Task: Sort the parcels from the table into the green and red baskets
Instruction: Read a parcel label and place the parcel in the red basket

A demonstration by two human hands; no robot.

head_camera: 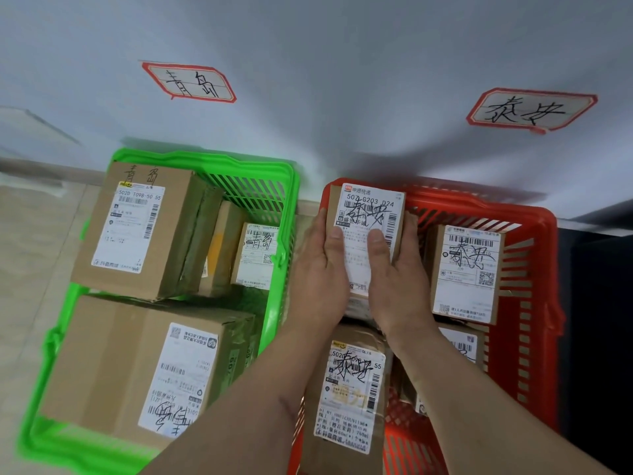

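Observation:
Both hands hold one small cardboard parcel [368, 207] with a white shipping label over the far left part of the red basket [534, 221]. My left hand [320, 272] grips its left side, thumb on the label. My right hand [397, 275] grips its right side, thumb on the label too. Three other labelled parcels lie in the red basket: one at the right [467, 272], one near me [349, 399] and one partly hidden under my right forearm [460, 344]. The green basket [260, 173] on the left holds two large parcels [137, 228] [137, 368] and smaller ones [255, 255].
A white wall rises behind the baskets, with two red-edged handwritten signs, one above the green basket [190, 82] and one above the red basket [531, 109]. Pale floor tiles [30, 255] lie to the left. A dark surface [599, 303] borders the red basket on the right.

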